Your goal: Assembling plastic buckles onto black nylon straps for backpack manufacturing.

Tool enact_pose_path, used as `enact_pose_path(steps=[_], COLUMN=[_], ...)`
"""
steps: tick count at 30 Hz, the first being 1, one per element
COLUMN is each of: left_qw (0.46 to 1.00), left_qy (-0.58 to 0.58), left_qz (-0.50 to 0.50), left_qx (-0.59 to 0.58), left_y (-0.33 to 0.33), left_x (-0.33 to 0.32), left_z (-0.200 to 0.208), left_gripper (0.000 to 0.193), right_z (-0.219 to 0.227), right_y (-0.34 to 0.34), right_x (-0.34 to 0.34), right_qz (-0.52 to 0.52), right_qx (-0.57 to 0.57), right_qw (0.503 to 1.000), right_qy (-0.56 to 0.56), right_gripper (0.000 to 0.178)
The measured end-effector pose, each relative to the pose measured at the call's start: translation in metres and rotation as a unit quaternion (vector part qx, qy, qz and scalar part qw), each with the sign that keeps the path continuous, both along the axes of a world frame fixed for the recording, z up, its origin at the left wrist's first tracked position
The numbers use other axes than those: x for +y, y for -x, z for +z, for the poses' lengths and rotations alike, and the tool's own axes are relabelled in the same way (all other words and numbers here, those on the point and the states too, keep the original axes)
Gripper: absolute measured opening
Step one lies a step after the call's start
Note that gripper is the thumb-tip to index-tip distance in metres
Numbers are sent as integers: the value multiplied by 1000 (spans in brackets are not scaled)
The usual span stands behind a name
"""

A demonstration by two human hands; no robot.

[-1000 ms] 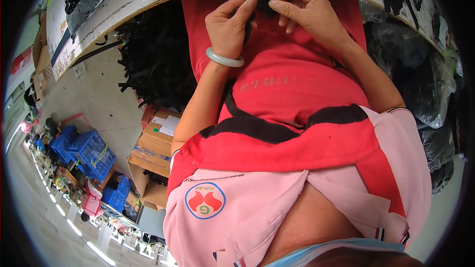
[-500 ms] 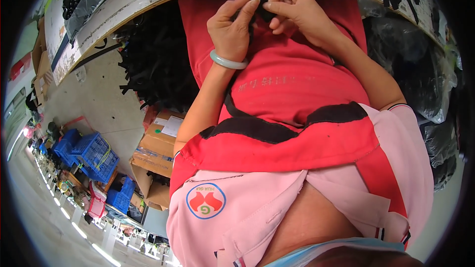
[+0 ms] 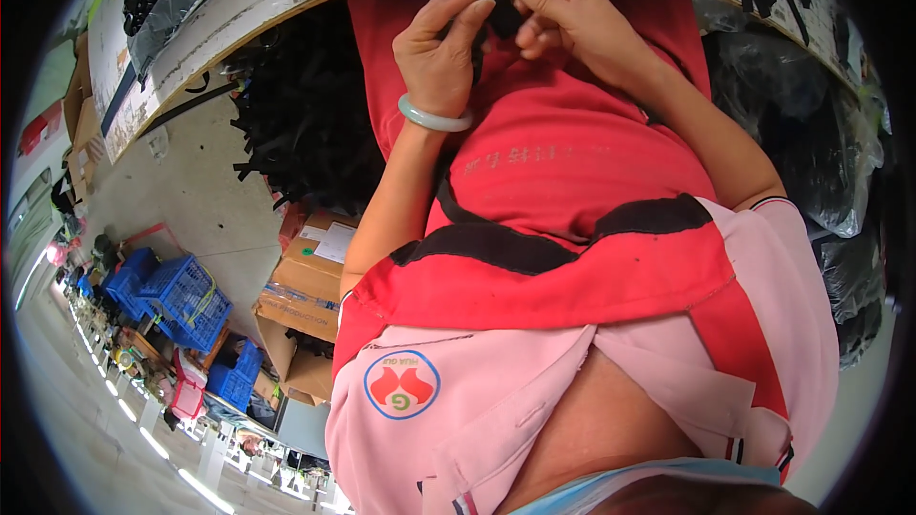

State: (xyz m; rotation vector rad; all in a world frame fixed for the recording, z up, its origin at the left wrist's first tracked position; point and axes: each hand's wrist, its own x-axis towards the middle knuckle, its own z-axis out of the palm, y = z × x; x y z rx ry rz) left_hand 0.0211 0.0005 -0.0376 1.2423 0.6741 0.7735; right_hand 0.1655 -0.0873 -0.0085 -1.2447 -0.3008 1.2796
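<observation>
Head view: left hand (image 3: 434, 52), upper middle of frame, pinches a small black piece (image 3: 503, 17) between thumb and fingers. Right hand (image 3: 577, 24), just right of it, fingers curled, tips at the piece's right edge; can't tell if they grip it. Piece sits top centre, between the hands, over the red apron (image 3: 553, 148), just below the worktable (image 3: 215, 50) edge. Pale bangle (image 3: 434, 116) on left wrist. Black strap pile (image 3: 301, 129) upper left of centre, under table edge. Cardboard box (image 3: 301, 300) and blue crates (image 3: 186, 303) lower left. Dark plastic bags (image 3: 797, 133) at right.
</observation>
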Motion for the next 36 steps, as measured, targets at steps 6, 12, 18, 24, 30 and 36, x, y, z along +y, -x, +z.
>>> enact_pose_path(steps=[6,12,18,24,30,36], left_qw=[997,977,912,957,984,977], left_qy=[40,111,-116,-159,-133,188], left_qz=[-50,-69,257,158,66,-80], left_qx=[46,169,298,183,94,-61], left_y=[29,101,244,150,39,30], left_x=[9,21,51,45,22,41], left_z=[17,61,52,51,14,8], left_gripper=[9,11,17,18,23,32], right_z=[-6,-3,-10,9,-4,11], right_y=[-12,16,16,43,39,11], right_x=[13,46,48,52,56,30], right_qz=[237,211,292,326,264,235], right_qx=[47,-102,-134,-132,-140,-108], right_qw=[968,972,947,936,952,965], right_qy=[60,-6,19,13,-63,-38], right_gripper=[20,20,20,19,14,13])
